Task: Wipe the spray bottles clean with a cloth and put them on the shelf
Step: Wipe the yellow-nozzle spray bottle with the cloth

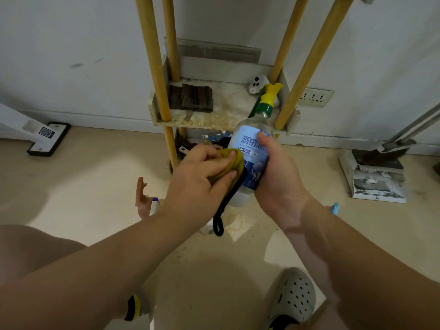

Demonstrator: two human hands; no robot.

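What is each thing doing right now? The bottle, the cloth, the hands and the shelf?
Spray bottle: off the floor, tilted, gripped by the right hand.
Yellow cloth: bunched, pressed on the bottle by the left hand.
Shelf: stained, holding a folded dark cloth.

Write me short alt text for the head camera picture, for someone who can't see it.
A person's right hand holds a clear spray bottle with a blue label while the left hand presses a yellow cloth against its side. Behind stands a low wooden shelf holding a folded dark cloth.
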